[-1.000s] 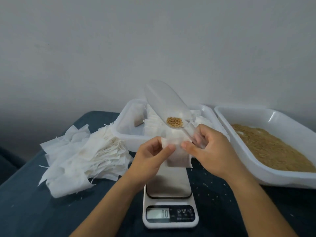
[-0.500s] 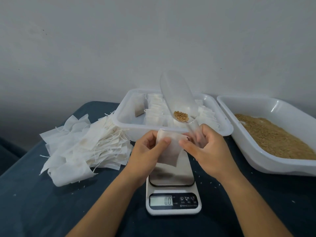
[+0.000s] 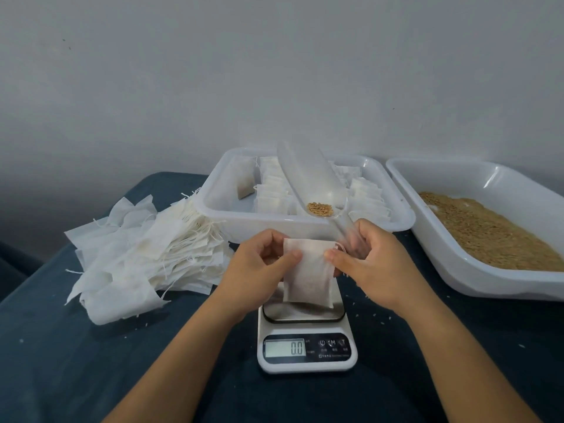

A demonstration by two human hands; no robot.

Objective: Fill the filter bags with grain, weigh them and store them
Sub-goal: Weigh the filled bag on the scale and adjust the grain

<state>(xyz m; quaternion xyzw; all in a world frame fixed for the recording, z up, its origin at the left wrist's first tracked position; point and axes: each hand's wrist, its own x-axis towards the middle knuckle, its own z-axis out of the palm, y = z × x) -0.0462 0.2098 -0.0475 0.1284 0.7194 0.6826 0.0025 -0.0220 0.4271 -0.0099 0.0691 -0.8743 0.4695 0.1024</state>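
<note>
Bag (image 3: 308,271): white filter bag, held upright above the scale's steel plate, top edge between both hands.
Left hand (image 3: 262,264): pinches the bag's upper left edge, thumb in front.
Right hand (image 3: 370,264): pinches the bag's upper right edge; its fingers also curl round the scoop's handle.
Scoop (image 3: 311,181): clear plastic, tilted up and away, a small heap of grain (image 3: 319,209) at its lower end.
Scale (image 3: 306,340): white, on the worktop (image 3: 76,361) under the bag; display reads 0.0.
Middle tray (image 3: 305,224): white, behind the hands, holds rows of bags.
Right tray (image 3: 427,239): white, holds loose grain.
Pile (image 3: 137,251): flat bags with strings, left of the middle tray.
Worktop: dark blue, stray grains scattered.
</note>
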